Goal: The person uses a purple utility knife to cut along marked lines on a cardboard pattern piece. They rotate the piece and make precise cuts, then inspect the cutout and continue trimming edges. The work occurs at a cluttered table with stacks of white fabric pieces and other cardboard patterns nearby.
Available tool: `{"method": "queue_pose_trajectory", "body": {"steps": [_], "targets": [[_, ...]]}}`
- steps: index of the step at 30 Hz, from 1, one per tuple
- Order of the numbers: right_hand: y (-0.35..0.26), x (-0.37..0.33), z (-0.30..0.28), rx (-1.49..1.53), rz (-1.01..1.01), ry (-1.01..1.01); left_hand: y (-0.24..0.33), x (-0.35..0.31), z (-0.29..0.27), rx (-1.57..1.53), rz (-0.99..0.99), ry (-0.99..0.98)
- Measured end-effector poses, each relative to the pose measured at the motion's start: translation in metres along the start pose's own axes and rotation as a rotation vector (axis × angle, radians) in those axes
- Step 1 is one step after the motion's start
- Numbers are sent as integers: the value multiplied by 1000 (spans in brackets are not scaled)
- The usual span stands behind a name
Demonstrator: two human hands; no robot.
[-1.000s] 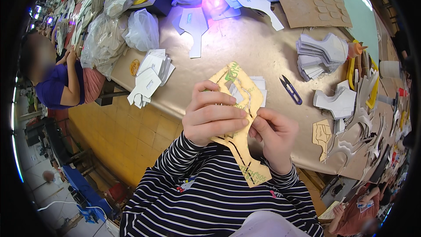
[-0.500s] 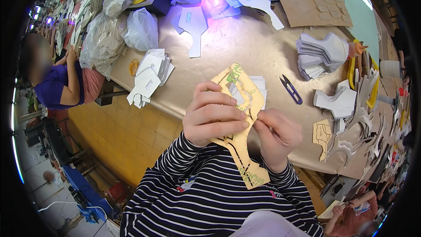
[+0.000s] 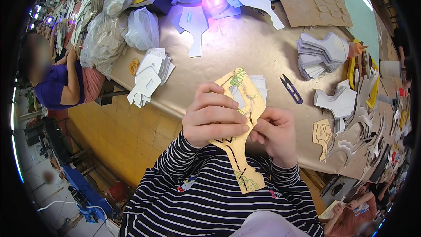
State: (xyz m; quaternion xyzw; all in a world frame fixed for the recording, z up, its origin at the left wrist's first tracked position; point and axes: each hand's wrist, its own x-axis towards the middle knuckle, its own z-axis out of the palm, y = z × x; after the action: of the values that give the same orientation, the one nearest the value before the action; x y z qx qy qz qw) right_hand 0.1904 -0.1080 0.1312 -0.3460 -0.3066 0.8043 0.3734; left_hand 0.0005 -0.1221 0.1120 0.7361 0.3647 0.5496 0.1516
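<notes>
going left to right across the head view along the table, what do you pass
small white cut-piece pile → left hand → tan cardboard template held in both hands → right hand → blue thread snips → grey shaped-piece stack → white cut piece

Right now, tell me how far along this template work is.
Looks done: a fanned stack of grey cut pieces on the table. In hand: left hand and right hand grip a tan cardboard template. Left: white pieces, thread snips lying apart, untouched.
</notes>
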Motion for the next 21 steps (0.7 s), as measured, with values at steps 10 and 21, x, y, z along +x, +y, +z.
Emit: {"method": "queue_pose_trajectory", "body": {"steps": [10,21], "targets": [[7,-4,6,-517,-420,159,4,2,-2,63,17,-35],[0,0,-9,148,116,-114,2,4,-2,17,38,-46]]}}
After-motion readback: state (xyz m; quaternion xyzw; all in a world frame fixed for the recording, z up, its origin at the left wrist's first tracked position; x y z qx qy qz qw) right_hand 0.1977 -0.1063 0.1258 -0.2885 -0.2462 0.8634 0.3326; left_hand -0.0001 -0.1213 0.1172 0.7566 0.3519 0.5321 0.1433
